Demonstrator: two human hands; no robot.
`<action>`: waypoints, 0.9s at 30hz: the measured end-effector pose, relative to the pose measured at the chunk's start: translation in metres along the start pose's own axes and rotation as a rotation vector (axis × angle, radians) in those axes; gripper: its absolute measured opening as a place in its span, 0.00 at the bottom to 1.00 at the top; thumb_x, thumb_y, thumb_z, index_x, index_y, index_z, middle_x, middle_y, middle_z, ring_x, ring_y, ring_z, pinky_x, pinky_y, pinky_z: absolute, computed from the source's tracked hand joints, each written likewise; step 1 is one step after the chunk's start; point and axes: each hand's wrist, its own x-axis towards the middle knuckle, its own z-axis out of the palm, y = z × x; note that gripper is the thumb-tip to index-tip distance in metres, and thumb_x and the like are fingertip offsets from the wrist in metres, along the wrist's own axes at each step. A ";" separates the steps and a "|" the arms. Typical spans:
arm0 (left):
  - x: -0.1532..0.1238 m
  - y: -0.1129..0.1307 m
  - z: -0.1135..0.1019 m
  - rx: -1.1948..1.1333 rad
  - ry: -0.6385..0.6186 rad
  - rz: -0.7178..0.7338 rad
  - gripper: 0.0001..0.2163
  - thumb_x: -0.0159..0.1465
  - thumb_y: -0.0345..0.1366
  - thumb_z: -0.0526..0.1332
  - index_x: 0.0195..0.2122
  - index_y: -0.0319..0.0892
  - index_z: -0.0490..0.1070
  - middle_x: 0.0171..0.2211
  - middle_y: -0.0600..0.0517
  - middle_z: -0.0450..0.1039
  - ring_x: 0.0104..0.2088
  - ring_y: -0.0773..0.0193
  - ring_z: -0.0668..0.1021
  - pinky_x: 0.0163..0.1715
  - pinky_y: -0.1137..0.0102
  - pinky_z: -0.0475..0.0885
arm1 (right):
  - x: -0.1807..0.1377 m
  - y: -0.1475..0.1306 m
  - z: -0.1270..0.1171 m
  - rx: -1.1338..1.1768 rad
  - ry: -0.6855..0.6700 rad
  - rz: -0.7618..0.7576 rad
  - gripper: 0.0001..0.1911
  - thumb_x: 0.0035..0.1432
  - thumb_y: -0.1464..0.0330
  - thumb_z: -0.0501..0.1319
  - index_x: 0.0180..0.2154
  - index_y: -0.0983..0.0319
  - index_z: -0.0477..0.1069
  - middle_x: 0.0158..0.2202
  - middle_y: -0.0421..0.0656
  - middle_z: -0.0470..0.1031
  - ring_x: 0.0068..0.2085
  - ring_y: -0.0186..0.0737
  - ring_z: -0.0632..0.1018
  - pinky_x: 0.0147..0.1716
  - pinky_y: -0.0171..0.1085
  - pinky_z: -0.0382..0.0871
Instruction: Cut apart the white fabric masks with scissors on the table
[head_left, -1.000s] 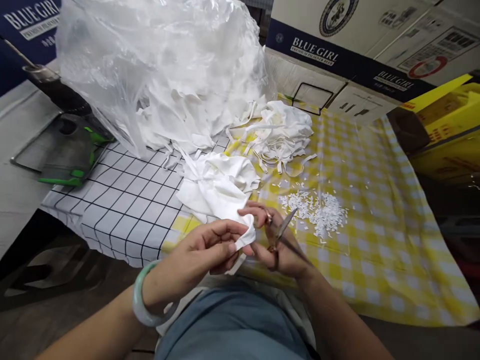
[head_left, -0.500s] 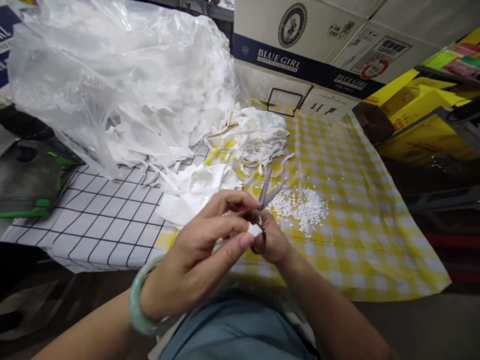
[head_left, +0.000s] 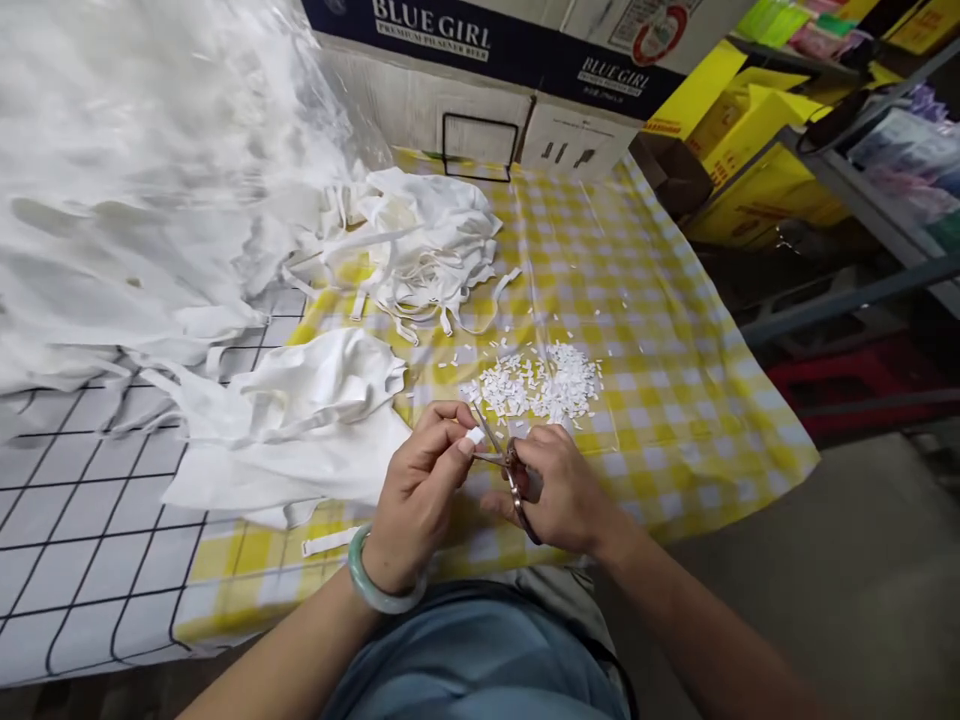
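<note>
Between the thumb and fingers of my left hand (head_left: 420, 495) is the end of a white fabric strap (head_left: 475, 436), its tip sticking out. A jade-green bangle (head_left: 382, 594) circles that wrist, and a white band (head_left: 330, 543) shows beside it. My right hand (head_left: 566, 490) grips metal scissors (head_left: 516, 490) by the handles. Their blades are spread close to the strap tip; whether they touch it I cannot tell. Just beyond lies a heap of small white clippings (head_left: 566, 385). Left of my hands a white fabric garment (head_left: 322, 385) lies spread out.
Further back sits a tangled pile of white strapped garments (head_left: 439, 225). A large plastic bag of white fabric (head_left: 150, 170) fills the left. Cardboard boxes (head_left: 465, 95) stand behind a black wire stand (head_left: 480, 180). The yellow checked cloth (head_left: 697, 420) covers the right side; a metal shelf (head_left: 847, 305) is beyond.
The view has shifted right and down. My hands have drawn apart a little, and the scissors have turned from pointing away to pointing left toward the strap tip.
</note>
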 end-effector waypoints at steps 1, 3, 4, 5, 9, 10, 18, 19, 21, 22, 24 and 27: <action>0.001 -0.001 0.001 0.022 -0.004 0.005 0.11 0.68 0.37 0.57 0.29 0.40 0.71 0.42 0.47 0.65 0.37 0.63 0.70 0.28 0.70 0.65 | 0.000 0.001 0.001 0.003 -0.002 0.002 0.21 0.51 0.54 0.68 0.22 0.60 0.62 0.22 0.38 0.68 0.29 0.37 0.67 0.38 0.41 0.59; 0.001 -0.001 0.001 0.060 -0.012 0.018 0.11 0.68 0.36 0.56 0.28 0.41 0.70 0.42 0.46 0.65 0.41 0.60 0.70 0.30 0.69 0.66 | 0.001 0.004 0.003 0.003 0.004 -0.005 0.22 0.50 0.54 0.69 0.21 0.60 0.61 0.20 0.37 0.67 0.28 0.36 0.66 0.37 0.40 0.59; 0.002 -0.001 0.001 0.075 -0.016 0.024 0.11 0.68 0.36 0.56 0.28 0.41 0.69 0.42 0.46 0.65 0.42 0.59 0.70 0.32 0.69 0.67 | 0.001 0.004 0.003 0.000 0.009 -0.011 0.23 0.49 0.54 0.69 0.21 0.60 0.60 0.20 0.37 0.66 0.27 0.36 0.66 0.37 0.40 0.59; 0.002 -0.001 0.001 0.091 -0.020 0.029 0.11 0.68 0.35 0.56 0.28 0.41 0.69 0.42 0.46 0.64 0.43 0.59 0.70 0.33 0.68 0.67 | 0.002 0.005 0.004 -0.004 0.013 -0.018 0.23 0.49 0.54 0.69 0.20 0.60 0.59 0.19 0.37 0.66 0.27 0.36 0.66 0.36 0.40 0.59; 0.003 -0.004 0.001 0.145 -0.015 0.054 0.11 0.68 0.34 0.55 0.28 0.42 0.68 0.41 0.46 0.64 0.45 0.57 0.70 0.36 0.67 0.69 | 0.004 0.007 0.005 -0.006 0.027 -0.025 0.24 0.49 0.53 0.68 0.20 0.59 0.59 0.18 0.37 0.66 0.25 0.36 0.66 0.35 0.39 0.59; 0.003 -0.004 0.002 0.152 -0.014 0.065 0.11 0.68 0.34 0.55 0.28 0.42 0.68 0.41 0.46 0.64 0.45 0.57 0.70 0.37 0.67 0.69 | 0.004 0.007 0.005 -0.003 0.031 -0.024 0.24 0.49 0.52 0.68 0.19 0.59 0.60 0.18 0.37 0.66 0.25 0.35 0.66 0.35 0.39 0.59; 0.004 -0.004 0.003 0.184 -0.020 0.145 0.10 0.68 0.34 0.54 0.28 0.42 0.66 0.40 0.47 0.63 0.46 0.59 0.69 0.48 0.64 0.68 | 0.006 0.008 0.007 -0.017 0.049 -0.023 0.24 0.49 0.52 0.68 0.19 0.59 0.61 0.17 0.36 0.65 0.24 0.34 0.64 0.34 0.39 0.58; 0.004 -0.004 0.003 0.192 -0.017 0.148 0.11 0.68 0.35 0.54 0.28 0.43 0.66 0.39 0.47 0.63 0.46 0.58 0.69 0.48 0.64 0.68 | 0.006 0.008 0.007 -0.017 0.050 -0.024 0.24 0.49 0.52 0.68 0.19 0.59 0.61 0.17 0.36 0.65 0.24 0.34 0.64 0.34 0.39 0.57; 0.005 -0.004 0.003 0.214 -0.009 0.147 0.12 0.69 0.37 0.54 0.28 0.43 0.66 0.39 0.47 0.64 0.46 0.57 0.69 0.48 0.63 0.69 | 0.006 0.007 0.007 -0.021 0.053 -0.025 0.24 0.49 0.52 0.68 0.19 0.59 0.61 0.18 0.36 0.65 0.24 0.34 0.64 0.33 0.39 0.57; 0.005 -0.004 0.004 0.223 -0.006 0.146 0.12 0.69 0.37 0.54 0.27 0.43 0.65 0.39 0.46 0.64 0.46 0.57 0.69 0.48 0.63 0.69 | 0.006 0.007 0.007 -0.024 0.053 -0.025 0.24 0.49 0.52 0.68 0.19 0.59 0.61 0.18 0.37 0.65 0.24 0.34 0.64 0.33 0.39 0.57; 0.006 -0.005 0.004 0.228 -0.007 0.147 0.12 0.69 0.38 0.55 0.27 0.43 0.65 0.38 0.47 0.64 0.46 0.57 0.69 0.48 0.63 0.69 | 0.007 0.007 0.006 -0.029 0.051 -0.021 0.24 0.49 0.52 0.68 0.18 0.60 0.61 0.18 0.37 0.65 0.24 0.34 0.64 0.33 0.38 0.57; 0.005 -0.007 0.004 0.206 -0.015 0.151 0.10 0.69 0.35 0.55 0.29 0.42 0.67 0.38 0.47 0.64 0.46 0.58 0.69 0.48 0.64 0.69 | 0.007 0.008 0.006 -0.028 0.044 -0.016 0.24 0.50 0.52 0.67 0.18 0.60 0.62 0.18 0.37 0.65 0.24 0.34 0.64 0.32 0.38 0.57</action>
